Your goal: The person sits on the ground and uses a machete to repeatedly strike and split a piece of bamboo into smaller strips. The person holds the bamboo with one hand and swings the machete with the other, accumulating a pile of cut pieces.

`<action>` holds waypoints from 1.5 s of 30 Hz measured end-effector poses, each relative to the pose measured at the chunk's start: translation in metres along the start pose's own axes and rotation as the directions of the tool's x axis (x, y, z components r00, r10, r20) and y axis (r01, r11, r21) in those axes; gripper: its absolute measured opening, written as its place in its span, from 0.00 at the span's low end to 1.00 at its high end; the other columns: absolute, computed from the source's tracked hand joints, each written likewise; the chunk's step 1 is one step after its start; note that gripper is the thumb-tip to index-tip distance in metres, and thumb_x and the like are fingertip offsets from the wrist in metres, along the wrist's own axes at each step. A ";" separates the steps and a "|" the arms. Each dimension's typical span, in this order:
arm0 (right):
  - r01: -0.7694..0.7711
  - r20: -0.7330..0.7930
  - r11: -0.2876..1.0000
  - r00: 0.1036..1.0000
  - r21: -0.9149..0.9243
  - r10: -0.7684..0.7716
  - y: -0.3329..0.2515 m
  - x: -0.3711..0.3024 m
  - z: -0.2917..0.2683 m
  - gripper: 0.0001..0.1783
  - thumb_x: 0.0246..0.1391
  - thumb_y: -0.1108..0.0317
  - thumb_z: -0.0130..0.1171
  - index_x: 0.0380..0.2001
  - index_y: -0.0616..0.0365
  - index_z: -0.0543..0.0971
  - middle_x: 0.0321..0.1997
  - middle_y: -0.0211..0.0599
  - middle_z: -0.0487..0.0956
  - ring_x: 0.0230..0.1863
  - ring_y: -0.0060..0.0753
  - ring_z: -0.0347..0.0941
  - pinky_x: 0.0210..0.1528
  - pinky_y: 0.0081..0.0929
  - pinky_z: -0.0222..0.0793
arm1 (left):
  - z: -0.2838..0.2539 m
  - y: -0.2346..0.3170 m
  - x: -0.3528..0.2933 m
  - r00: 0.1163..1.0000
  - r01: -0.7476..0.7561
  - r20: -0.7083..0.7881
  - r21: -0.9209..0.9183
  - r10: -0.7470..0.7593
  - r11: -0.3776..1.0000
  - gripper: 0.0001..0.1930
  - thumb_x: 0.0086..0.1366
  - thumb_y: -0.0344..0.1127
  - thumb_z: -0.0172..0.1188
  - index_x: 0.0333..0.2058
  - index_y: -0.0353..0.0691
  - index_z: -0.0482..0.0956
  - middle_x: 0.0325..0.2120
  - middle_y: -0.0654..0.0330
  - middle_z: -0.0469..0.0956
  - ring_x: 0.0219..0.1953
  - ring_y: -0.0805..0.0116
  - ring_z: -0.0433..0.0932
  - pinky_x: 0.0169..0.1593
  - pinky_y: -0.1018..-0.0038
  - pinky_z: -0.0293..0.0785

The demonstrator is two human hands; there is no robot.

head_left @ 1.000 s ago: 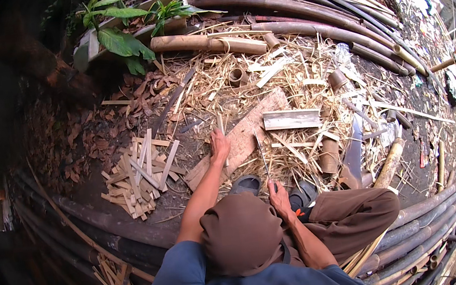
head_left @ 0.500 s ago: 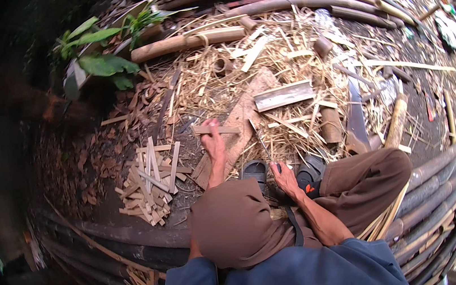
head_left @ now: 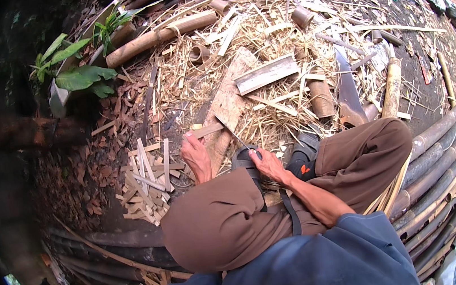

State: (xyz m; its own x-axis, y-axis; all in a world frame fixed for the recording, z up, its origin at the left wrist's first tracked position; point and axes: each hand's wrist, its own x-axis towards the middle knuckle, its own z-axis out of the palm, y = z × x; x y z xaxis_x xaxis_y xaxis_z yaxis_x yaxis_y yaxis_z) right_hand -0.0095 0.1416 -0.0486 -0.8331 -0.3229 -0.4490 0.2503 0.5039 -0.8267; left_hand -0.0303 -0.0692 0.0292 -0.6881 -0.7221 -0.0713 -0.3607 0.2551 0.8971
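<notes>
My left hand [head_left: 197, 156] is closed on one end of a short flat bamboo strip [head_left: 208, 130], which lies across a flat wooden board [head_left: 232, 95]. My right hand [head_left: 269, 166] grips a knife [head_left: 233, 133] by its handle, mostly hidden in the fingers. The thin blade slants up and left, its tip close to the strip's free end; whether they touch I cannot tell. Left of my left hand lies a loose pile of similar bamboo strips [head_left: 147, 188].
A split bamboo piece [head_left: 267, 74] rests on the board's right side amid shavings [head_left: 260, 30]. Beyond my feet are a bamboo tube [head_left: 321, 98] and a broad dark blade [head_left: 348, 90]. Long bamboo poles [head_left: 432, 137] lie at right; a leafy plant [head_left: 80, 75] stands far left.
The knife has swung left, bringing its blade closer to the strip's free end. My left hand still holds the strip. The whole view has shifted slightly.
</notes>
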 end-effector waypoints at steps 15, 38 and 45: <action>0.258 -0.066 0.966 0.964 0.010 -0.257 -0.107 -0.025 -0.064 0.24 0.58 0.55 0.56 0.50 0.62 0.74 0.28 0.52 0.78 0.30 0.37 0.73 0.37 0.32 0.69 | 0.034 0.001 0.016 0.915 -0.280 0.269 -0.114 0.301 0.953 0.15 0.68 0.32 0.52 0.51 0.34 0.70 0.40 0.52 0.78 0.43 0.64 0.77 0.48 0.69 0.74; -0.120 0.207 0.859 0.978 0.498 0.017 -0.148 -0.006 -0.059 0.24 0.68 0.44 0.39 0.29 0.55 0.65 0.16 0.27 0.65 0.13 0.20 0.62 0.13 0.22 0.59 | 0.038 0.016 0.002 0.744 -0.390 0.514 -0.184 0.427 0.902 0.13 0.64 0.30 0.55 0.46 0.37 0.66 0.33 0.47 0.70 0.36 0.44 0.71 0.42 0.58 0.68; -0.113 0.210 0.861 0.978 0.496 0.007 -0.153 -0.009 -0.060 0.25 0.68 0.44 0.39 0.28 0.55 0.64 0.16 0.28 0.65 0.13 0.20 0.62 0.13 0.22 0.59 | 0.042 0.010 0.002 0.748 -0.405 0.493 -0.191 0.444 0.894 0.17 0.63 0.27 0.55 0.50 0.36 0.65 0.37 0.45 0.71 0.40 0.42 0.73 0.44 0.58 0.70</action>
State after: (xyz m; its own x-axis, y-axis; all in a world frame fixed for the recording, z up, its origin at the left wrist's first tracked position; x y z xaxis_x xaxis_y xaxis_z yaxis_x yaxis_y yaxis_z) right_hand -0.0699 0.1157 0.1018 -0.7094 -0.4798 -0.5163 0.5544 0.0725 -0.8291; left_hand -0.0617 -0.0410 0.0193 -0.9854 -0.1100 0.1301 0.0763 0.3978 0.9143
